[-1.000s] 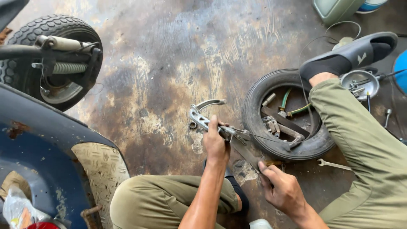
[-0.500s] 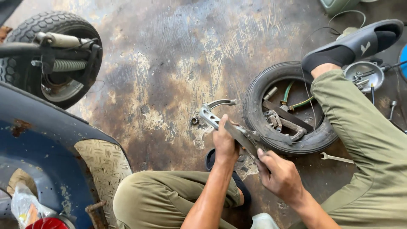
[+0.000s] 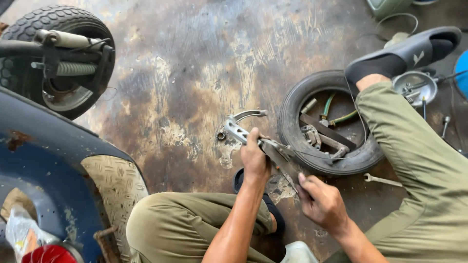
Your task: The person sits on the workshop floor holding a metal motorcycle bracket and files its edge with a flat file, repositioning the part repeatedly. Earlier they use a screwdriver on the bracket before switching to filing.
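Your left hand is closed around a grey cast-metal bracket lying on the stained concrete floor, its long axis slanting from upper left to lower right, with a curved arm at its upper-left end. Your right hand grips a flat dark tool laid along that same slant, just beside the worn rubber tyre.

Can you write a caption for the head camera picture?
Left hand steadies a metal bracket while right hand works a tool, beside a tyre.
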